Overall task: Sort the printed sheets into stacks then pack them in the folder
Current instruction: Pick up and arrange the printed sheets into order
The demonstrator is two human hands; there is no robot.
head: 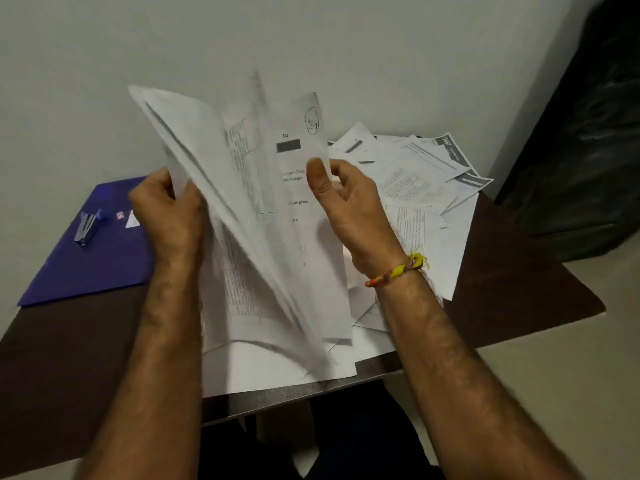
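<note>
I hold a fanned bundle of printed sheets (242, 188) upright above the table. My left hand (169, 213) grips the bundle's left edge. My right hand (346, 199) pinches the front sheet, marked with a circled handwritten number, thumb on its face. Some sheets in the bundle are blurred. More printed sheets (415, 181) lie scattered on the table at the right and under the bundle. The purple folder (90, 268) lies flat at the left.
A small blue stapler (86, 225) rests on the folder. The dark brown table (512, 271) stands against a pale wall; its front edge runs below my forearms. A dark bag or seat (588, 150) stands at the far right.
</note>
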